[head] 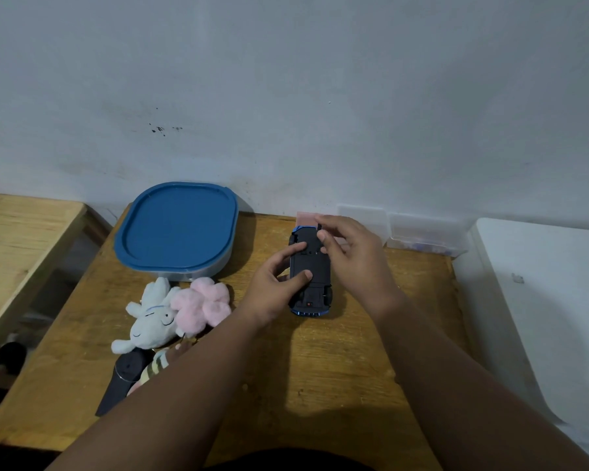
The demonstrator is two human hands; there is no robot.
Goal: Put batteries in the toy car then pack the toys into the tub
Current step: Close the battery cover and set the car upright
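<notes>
Nearest, a dark controller (pixel 123 379) and a striped plush (pixel 153 367) lie on the worktop (pixel 320 385), with the white plush (pixel 150 321) and pink plush (pixel 203 305) just beyond, and nothing is packed yet. Mid-worktop, the toy car (pixel 312 277) lies belly-up. The left hand (pixel 276 283) clamps its side, thumb on the underside, and the right hand (pixel 354 256) has its fingers (pixel 321 236) pinching at the far end. Batteries look like the step in hand, though there's no telling whether any are in. Beyond, the tub (pixel 201 271) sits with its blue lid (pixel 177 226) on.
</notes>
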